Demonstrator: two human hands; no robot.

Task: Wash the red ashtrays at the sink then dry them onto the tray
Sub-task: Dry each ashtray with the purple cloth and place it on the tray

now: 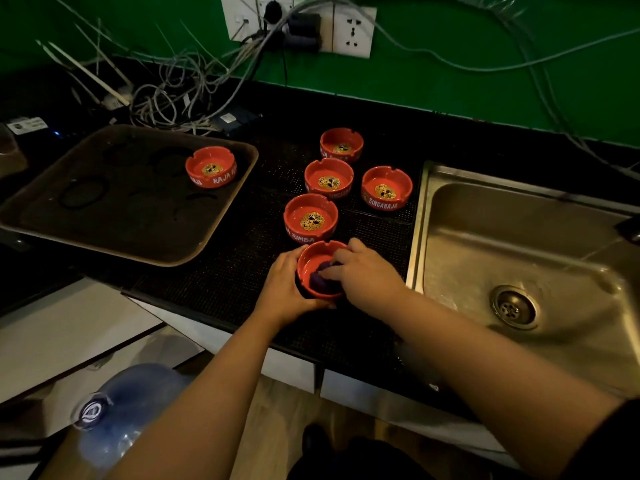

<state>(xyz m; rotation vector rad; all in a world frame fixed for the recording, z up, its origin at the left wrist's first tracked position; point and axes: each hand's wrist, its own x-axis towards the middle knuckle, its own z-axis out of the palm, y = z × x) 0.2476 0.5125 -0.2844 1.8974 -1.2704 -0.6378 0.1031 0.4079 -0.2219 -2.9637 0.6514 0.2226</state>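
My left hand (282,289) grips the side of a red ashtray (313,259) that is tilted toward me above the black counter mat. My right hand (367,275) holds a dark purple cloth (320,278) pressed inside that ashtray. Several more red ashtrays stand upright on the mat behind it, the nearest (310,218) just beyond my fingers. One red ashtray (211,167) sits on the brown tray (104,233) at the left. The steel sink (519,258) lies to the right.
A tangle of cables (180,95) lies at the back of the counter below wall sockets (353,31). A blue water jug (131,403) stands on the floor at the lower left. A dark tap part (632,230) shows at the right edge.
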